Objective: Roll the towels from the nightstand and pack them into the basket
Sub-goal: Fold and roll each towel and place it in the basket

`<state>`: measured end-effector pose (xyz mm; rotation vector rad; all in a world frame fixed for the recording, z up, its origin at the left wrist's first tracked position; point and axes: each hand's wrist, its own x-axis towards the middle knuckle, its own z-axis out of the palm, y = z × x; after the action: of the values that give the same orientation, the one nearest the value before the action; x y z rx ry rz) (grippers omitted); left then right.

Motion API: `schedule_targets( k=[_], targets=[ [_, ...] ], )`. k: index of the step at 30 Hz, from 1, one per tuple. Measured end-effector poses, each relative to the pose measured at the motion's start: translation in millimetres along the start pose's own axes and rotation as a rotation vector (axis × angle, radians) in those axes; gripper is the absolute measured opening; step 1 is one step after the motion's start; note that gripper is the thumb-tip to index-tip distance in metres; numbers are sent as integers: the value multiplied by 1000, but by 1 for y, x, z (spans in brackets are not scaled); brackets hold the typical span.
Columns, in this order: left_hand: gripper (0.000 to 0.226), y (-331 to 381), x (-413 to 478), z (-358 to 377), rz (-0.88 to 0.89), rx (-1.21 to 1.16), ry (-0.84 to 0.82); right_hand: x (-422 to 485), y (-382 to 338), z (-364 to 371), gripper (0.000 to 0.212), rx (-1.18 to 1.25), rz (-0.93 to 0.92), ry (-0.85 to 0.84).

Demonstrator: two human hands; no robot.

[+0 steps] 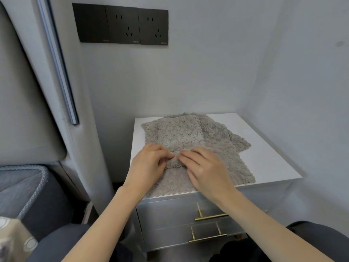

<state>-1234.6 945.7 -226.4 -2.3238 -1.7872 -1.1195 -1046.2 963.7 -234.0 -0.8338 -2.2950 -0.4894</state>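
Several grey fluffy towels lie overlapping on the white top of the nightstand (264,148). The top towel (179,133) is a narrow strip running from the back toward me, its near end curled into a small roll. My left hand (149,163) and my right hand (205,167) both pinch that rolled end, fingertips meeting at the middle. Another towel (232,163) spreads out flat underneath to the right, and a third (222,129) shows behind it. No basket is in view.
The nightstand has two grey drawers with gold handles (209,217) below the top. Walls close it in behind and on the right. A padded headboard (28,110) and a bed corner (22,186) are to the left. Black wall sockets (122,25) sit above.
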Motion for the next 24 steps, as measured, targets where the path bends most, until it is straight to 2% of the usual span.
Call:
schedule_targets(
  k=[4, 11, 16, 20, 24],
  targets=[
    [21, 4, -2, 0, 45, 53, 19, -1, -5, 1, 40, -3, 30, -104],
    [21, -3, -7, -3, 131, 208, 34, -6, 2, -4, 24, 20, 162, -176],
    [34, -5, -15, -5, 41, 238, -55, -12, 21, -6, 32, 40, 295, -279],
    [39, -10, -15, -5, -24, 241, -101, -11, 27, -6, 42, 34, 295, -316],
    [38, -12, -13, -3, -61, 163, -88, -8, 29, -8, 39, 60, 311, -305]
  ],
)
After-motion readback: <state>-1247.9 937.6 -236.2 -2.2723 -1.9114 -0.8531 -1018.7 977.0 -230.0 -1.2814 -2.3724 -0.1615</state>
